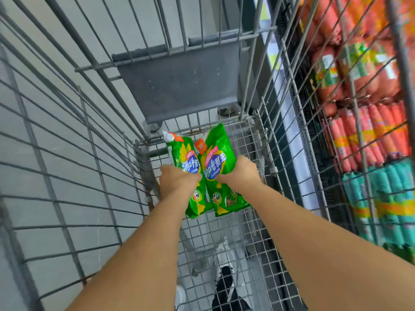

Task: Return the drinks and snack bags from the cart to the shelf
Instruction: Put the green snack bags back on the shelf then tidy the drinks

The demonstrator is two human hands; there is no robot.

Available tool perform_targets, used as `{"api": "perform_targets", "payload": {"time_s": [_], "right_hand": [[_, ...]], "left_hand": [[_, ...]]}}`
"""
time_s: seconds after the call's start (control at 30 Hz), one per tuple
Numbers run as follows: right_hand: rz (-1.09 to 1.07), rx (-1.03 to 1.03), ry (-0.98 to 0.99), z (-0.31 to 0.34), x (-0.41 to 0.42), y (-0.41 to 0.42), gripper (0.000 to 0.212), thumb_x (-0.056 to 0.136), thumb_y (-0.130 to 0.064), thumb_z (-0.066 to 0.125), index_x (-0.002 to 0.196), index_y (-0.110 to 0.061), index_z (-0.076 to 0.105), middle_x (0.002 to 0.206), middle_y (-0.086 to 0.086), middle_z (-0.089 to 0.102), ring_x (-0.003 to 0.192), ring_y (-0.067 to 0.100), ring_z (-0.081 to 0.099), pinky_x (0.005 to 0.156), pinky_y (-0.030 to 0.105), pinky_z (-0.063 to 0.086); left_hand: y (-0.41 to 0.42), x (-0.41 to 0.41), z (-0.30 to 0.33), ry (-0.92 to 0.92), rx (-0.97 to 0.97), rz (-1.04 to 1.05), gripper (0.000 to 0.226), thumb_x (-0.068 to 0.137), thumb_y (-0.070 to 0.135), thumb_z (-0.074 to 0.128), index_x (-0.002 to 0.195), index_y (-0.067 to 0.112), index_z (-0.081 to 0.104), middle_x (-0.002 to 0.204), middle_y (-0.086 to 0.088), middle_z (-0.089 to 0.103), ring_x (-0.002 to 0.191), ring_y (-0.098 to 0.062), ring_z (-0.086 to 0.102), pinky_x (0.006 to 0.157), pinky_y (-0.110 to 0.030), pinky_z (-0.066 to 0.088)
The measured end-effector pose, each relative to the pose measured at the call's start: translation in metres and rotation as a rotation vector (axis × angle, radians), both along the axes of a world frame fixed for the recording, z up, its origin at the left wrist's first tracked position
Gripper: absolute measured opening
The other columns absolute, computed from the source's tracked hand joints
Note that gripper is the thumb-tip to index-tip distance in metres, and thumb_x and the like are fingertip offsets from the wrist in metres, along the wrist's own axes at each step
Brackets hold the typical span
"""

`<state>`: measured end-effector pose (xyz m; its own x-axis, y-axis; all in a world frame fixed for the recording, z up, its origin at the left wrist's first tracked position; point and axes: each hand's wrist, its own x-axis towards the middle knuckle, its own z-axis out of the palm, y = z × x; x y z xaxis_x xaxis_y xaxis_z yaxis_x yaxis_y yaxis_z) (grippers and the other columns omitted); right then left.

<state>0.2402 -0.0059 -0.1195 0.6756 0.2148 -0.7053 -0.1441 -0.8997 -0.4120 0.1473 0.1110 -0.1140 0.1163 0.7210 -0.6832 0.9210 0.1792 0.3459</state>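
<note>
both bare forearms reach down into the wire-mesh cart [244,153]. left hand [177,181] grips one glossy green snack bag [189,176], right hand [241,173] grips its twin [221,167] just beside, at 12 o'clock. orange sausage packs [350,70] at 2 o'clock.

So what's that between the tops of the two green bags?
In the head view, a small orange packet shows in the gap between the left green bag and the right green bag.

head view, looking steeply down into wire cart [247,176] basket, close, shelf [359,108] at right.
</note>
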Motion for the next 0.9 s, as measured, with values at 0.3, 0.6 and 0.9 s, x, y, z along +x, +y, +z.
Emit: {"api": "perform_targets", "payload": {"time_s": [0.3, 0.6, 0.9], "right_hand": [[0.032, -0.003, -0.079, 0.110, -0.039, -0.022, 0.038, 0.071, -0.028, 0.082, 0.073, -0.019, 0.045, 0.073, -0.003, 0.052, 0.075, 0.022, 0.057, 0.062, 0.027, 0.043], [0.147, -0.079, -0.330, 0.302, -0.078, -0.041, 0.045, 0.071, -0.032, 0.079, 0.089, -0.013, 0.042, 0.084, 0.003, 0.049, 0.082, 0.029, 0.055, 0.059, 0.032, 0.040], [0.009, -0.142, -0.579, 0.463, -0.142, -0.116, 0.046, 0.074, -0.038, 0.079, 0.094, -0.013, 0.046, 0.087, 0.004, 0.052, 0.081, 0.027, 0.052, 0.063, 0.036, 0.043]], "left_hand": [[0.005, -0.023, 0.103, 0.049, 0.013, -0.325, 0.039, 0.069, 0.026, 0.085, 0.086, 0.010, 0.054, 0.092, -0.008, 0.061, 0.084, -0.026, 0.060, 0.066, -0.028, 0.045], [0.029, -0.063, 0.297, 0.000, 0.292, -0.829, 0.054, 0.064, 0.034, 0.083, 0.107, 0.008, 0.063, 0.107, -0.016, 0.068, 0.100, -0.034, 0.066, 0.074, -0.033, 0.051], [-0.007, -0.080, 0.467, -0.203, 0.486, -1.162, 0.036, 0.065, 0.035, 0.079, 0.082, 0.014, 0.054, 0.079, -0.007, 0.061, 0.078, -0.030, 0.066, 0.064, -0.033, 0.056]]}}
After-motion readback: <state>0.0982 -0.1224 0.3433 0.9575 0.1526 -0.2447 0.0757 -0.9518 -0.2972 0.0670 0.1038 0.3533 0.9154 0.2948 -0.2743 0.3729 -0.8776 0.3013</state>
